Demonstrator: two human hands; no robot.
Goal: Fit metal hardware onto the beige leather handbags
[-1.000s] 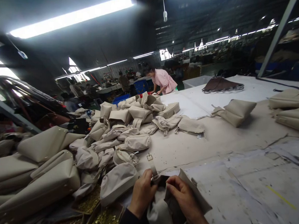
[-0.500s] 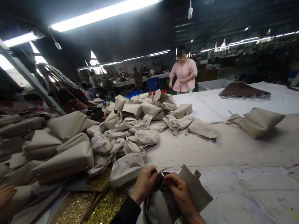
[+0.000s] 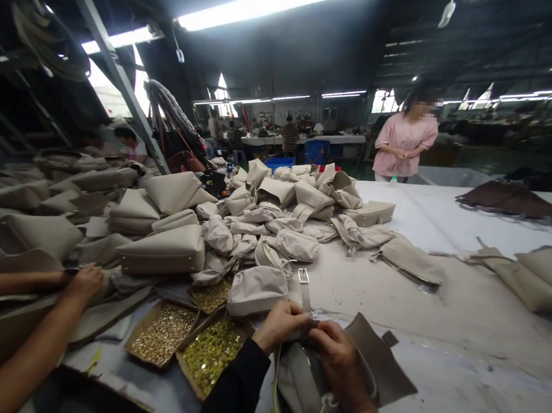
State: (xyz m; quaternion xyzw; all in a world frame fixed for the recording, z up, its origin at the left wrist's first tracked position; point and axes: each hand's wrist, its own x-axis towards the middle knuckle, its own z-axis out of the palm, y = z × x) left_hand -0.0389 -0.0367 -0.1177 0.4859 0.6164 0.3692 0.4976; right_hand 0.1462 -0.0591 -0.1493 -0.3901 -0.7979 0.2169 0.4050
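Note:
My left hand (image 3: 282, 324), in a black sleeve, pinches the base of a light strap at the top edge of a grey-beige bag (image 3: 298, 376). A metal buckle (image 3: 303, 275) stands upright on that strap, above my fingers. My right hand (image 3: 339, 354) is closed on the same top edge, its fingertips close to the left ones. What lies between the fingertips is too small to tell. A flat taupe flap (image 3: 381, 362) spreads out to the right of the bag. White cord hangs in a knot on the bag's front.
Boxes of small gold metal pieces (image 3: 211, 355) sit left of my hands. Beige bags (image 3: 163, 249) and pouches (image 3: 296, 245) are heaped beyond. A co-worker's hands (image 3: 84, 282) work at the far left. A person in pink (image 3: 406, 143) stands behind the table.
The view has turned left, showing more of the co-worker's arms. The buckle strap now stands up above my left hand. Both hands remain at the bag's edge.

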